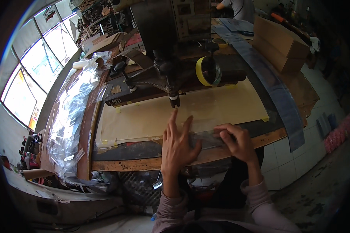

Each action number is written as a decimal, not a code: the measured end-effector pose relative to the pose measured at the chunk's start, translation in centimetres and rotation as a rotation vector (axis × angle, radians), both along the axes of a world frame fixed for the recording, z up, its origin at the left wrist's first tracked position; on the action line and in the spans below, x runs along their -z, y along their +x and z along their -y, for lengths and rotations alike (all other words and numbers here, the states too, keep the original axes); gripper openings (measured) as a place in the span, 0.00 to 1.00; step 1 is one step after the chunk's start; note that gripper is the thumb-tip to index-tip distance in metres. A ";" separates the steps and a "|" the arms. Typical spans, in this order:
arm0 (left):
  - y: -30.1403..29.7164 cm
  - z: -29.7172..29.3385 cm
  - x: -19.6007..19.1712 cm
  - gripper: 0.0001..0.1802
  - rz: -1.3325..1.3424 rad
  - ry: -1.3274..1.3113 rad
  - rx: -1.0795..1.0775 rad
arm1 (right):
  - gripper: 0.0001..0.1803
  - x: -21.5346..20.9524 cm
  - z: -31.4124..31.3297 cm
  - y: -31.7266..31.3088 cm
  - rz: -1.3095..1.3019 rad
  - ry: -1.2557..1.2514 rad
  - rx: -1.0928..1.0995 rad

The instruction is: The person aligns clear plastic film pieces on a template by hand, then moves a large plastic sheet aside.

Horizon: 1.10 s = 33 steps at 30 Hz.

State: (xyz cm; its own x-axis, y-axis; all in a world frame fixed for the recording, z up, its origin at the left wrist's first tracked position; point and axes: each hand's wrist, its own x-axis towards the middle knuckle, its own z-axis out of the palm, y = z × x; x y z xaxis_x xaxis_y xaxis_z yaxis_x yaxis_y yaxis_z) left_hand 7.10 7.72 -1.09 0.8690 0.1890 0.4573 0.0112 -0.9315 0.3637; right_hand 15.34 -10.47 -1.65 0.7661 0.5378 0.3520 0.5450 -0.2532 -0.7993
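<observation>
My left hand (pixel 177 143) lies with its fingers spread over the near edge of a tan paper sheet (pixel 225 105), its fingertips just below the dark machine head's tip (pixel 175 102). A thin clear plastic film (pixel 207 139) stretches between my hands across the table's near side. My right hand (pixel 239 143) has bent fingers and seems to pinch the right side of this film. Small yellow tape pieces (pixel 265 119) sit at the paper's edges. A dark metal bar (pixel 144 95) rests along the paper's far side.
Clear plastic bags (pixel 72 116) are heaped at the left. A yellow tape roll (pixel 204 71) hangs beside the machine. A long bluish plastic strip (pixel 274 83) drapes over the right edge, near cardboard boxes (pixel 280 42). Another person (pixel 241 8) is at the back.
</observation>
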 end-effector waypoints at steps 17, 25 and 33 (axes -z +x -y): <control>-0.7 -0.7 0.0 0.35 -0.193 0.012 0.053 | 0.26 1.4 -4.3 9.0 0.619 -0.431 -0.120; -0.4 -0.1 -0.3 0.34 -0.222 0.004 0.027 | 0.26 0.9 -4.2 9.6 0.559 -0.446 -0.151; -0.2 -0.3 -0.2 0.35 -0.202 0.022 0.022 | 0.27 1.1 -4.3 10.3 0.563 -0.403 -0.166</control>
